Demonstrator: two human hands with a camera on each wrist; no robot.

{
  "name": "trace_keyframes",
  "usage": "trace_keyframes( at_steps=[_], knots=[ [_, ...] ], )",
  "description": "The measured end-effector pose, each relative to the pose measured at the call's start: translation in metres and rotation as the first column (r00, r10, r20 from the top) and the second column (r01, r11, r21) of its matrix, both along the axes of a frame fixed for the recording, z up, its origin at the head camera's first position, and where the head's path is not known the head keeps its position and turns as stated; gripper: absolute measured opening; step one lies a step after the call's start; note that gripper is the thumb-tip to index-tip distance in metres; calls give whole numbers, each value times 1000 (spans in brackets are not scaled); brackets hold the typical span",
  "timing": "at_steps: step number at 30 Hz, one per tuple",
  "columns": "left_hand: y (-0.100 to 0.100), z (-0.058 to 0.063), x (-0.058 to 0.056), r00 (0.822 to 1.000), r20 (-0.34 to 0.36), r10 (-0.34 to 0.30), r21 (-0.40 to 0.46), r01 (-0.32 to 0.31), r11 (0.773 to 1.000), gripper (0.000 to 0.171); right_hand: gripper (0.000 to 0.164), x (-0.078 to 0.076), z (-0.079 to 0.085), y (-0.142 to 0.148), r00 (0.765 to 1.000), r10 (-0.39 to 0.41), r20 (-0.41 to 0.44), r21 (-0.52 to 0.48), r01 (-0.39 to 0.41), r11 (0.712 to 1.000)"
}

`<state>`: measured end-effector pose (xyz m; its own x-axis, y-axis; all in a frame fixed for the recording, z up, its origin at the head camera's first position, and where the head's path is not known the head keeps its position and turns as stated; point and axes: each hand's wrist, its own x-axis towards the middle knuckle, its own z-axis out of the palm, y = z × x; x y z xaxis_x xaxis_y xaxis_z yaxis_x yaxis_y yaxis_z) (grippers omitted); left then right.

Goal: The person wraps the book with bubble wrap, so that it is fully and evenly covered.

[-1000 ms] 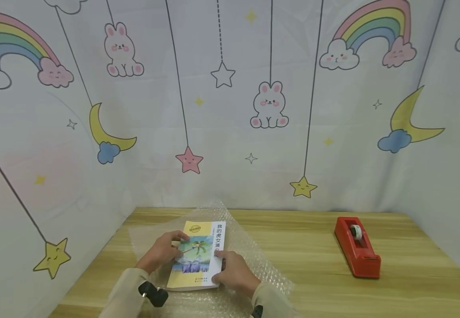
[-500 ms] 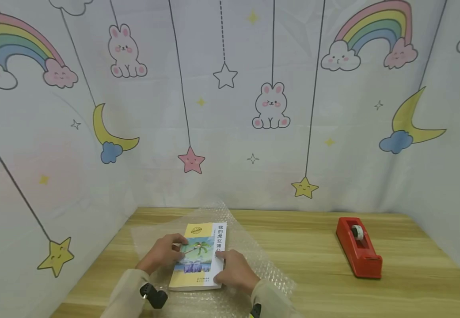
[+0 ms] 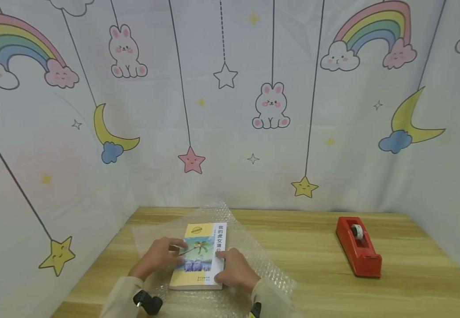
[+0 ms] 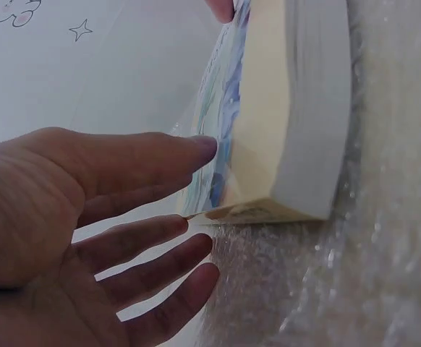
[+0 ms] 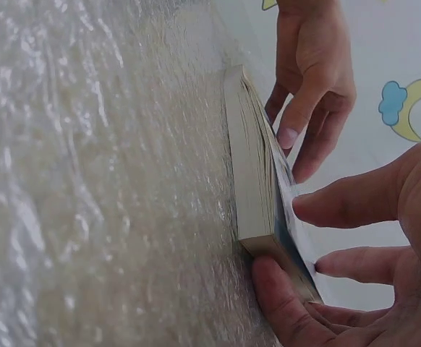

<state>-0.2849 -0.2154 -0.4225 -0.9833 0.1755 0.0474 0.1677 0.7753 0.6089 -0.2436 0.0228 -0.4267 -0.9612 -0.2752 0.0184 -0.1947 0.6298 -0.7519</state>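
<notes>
A paperback book (image 3: 198,258) with a yellow, white and blue cover lies face up on a sheet of bubble wrap (image 3: 259,247). My left hand (image 3: 160,257) hovers over the book's left edge, fingers spread and relaxed. In the left wrist view, the thumb of that left hand (image 4: 87,224) overlaps the cover near a corner. My right hand (image 3: 235,269) holds the book's right edge, its thumb and a fingertip on the cover. Seen from the right wrist, other fingers of the right hand (image 5: 370,260) curl round the book's corner and side.
A red tape dispenser (image 3: 359,247) with a roll of tape stands to the right on the wood-grain table (image 3: 301,247). Behind it hangs a white curtain (image 3: 230,119) printed with rabbits, stars and rainbows. Another curtain closes off each side.
My left hand has loosened from the book's left edge and shifted slightly left, its fingers spreading. My right hand stays on the right edge. The book has hardly moved.
</notes>
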Motion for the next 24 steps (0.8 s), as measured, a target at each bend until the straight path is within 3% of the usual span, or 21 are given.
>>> trace_keyframes(
  at_steps=[6,18,24],
  knots=[
    [-2,-1,4,999,-10,-46,-23,46,999,30,69,-2,1,2,999,40,-23,38,-39,999],
    [-1,-1,4,998,-3,-58,-48,58,997,29,64,0,7,8,996,83,-10,76,-82,994],
    [0,-1,5,999,-6,-40,-49,39,998,30,64,5,12,13,996,61,-71,151,-50,987]
  ],
)
